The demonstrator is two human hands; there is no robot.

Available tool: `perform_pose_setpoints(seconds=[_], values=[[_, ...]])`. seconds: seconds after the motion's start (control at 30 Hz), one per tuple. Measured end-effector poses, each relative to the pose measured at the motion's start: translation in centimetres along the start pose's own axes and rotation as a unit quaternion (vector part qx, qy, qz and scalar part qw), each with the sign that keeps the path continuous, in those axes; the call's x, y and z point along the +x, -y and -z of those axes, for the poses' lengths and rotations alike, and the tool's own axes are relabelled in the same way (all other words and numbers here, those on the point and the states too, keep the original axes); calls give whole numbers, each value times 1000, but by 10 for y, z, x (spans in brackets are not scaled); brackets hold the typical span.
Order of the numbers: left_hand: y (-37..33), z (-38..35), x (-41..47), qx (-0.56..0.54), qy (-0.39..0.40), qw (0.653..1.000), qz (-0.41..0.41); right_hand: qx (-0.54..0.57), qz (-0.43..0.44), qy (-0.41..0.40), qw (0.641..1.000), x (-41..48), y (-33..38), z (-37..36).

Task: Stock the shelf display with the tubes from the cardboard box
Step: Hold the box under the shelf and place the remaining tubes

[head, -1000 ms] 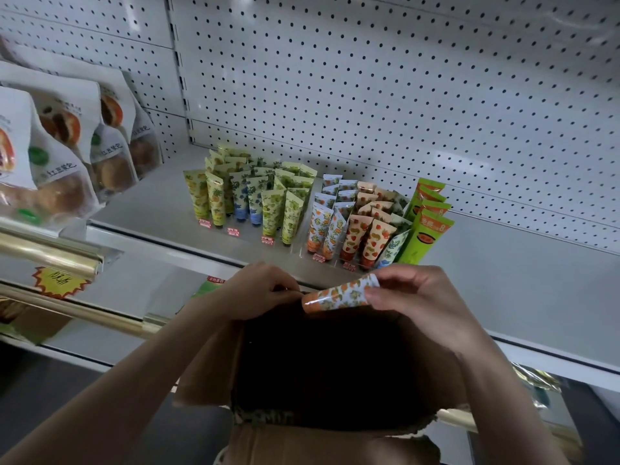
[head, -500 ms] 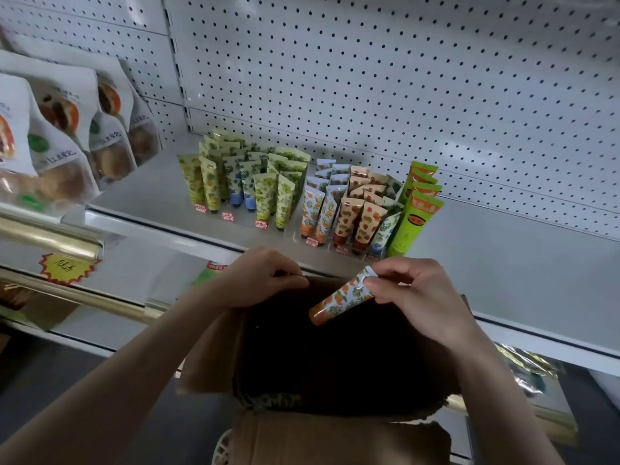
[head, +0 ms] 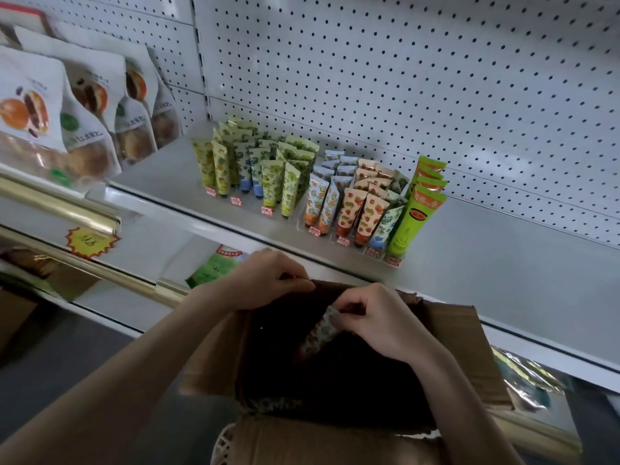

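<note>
Cardboard box (head: 469, 347) nearest, flaps open, interior dark. Right hand (head: 379, 320) is over the opening, fingers pinching the flat crimped end of a patterned tube (head: 318, 337). Tube hangs tilted with its cap end down inside the box (the cap itself is lost in shadow). Left hand (head: 265, 280) is curled over the box's far-left rim, gripping the cardboard.

Just beyond the box is the white shelf (head: 503, 270). Stocked tubes (head: 349, 209) stand on it in tight front-to-back rows, caps down, with small red tags at the front of each row. Yellow-green and blue-capped prints are on the left, orange and strawberry prints in the middle, and plain green tubes (head: 416, 216) at the right end.

Further left are the snack bags (head: 87, 129), leaning upright above a gold rail (head: 60, 203) with a yellow starburst tag (head: 90, 243) below it. Pegboard (head: 402, 78) backs everything.
</note>
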State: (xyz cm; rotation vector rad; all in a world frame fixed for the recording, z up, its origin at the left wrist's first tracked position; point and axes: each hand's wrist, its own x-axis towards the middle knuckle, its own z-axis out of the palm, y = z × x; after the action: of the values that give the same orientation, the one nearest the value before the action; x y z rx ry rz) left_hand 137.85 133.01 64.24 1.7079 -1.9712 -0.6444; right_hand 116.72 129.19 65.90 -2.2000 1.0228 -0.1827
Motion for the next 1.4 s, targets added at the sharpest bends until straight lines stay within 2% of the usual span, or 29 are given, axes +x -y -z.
perform_pose_setpoints(seconds=[0.3, 0.6, 0.93, 1.1, 1.27, 1.4], values=[[25, 28, 24, 5, 48, 999, -4, 12, -24, -8, 1000, 30, 14, 0], [61, 58, 33, -19, 75, 997, -14, -27, -15, -38, 999, 69, 40, -5], [80, 81, 46, -18, 115, 992, -59, -59, -10, -112, 992, 90, 54, -18], [83, 81, 54, 12, 120, 986, -111, -74, -26, -84, 993, 94, 55, -31], [83, 77, 55, -1, 122, 985, -126, -107, -46, -11, 993, 94, 56, -39], [83, 77, 54, 3, 107, 985, -136, -81, -93, 18, 992, 93, 50, -43]])
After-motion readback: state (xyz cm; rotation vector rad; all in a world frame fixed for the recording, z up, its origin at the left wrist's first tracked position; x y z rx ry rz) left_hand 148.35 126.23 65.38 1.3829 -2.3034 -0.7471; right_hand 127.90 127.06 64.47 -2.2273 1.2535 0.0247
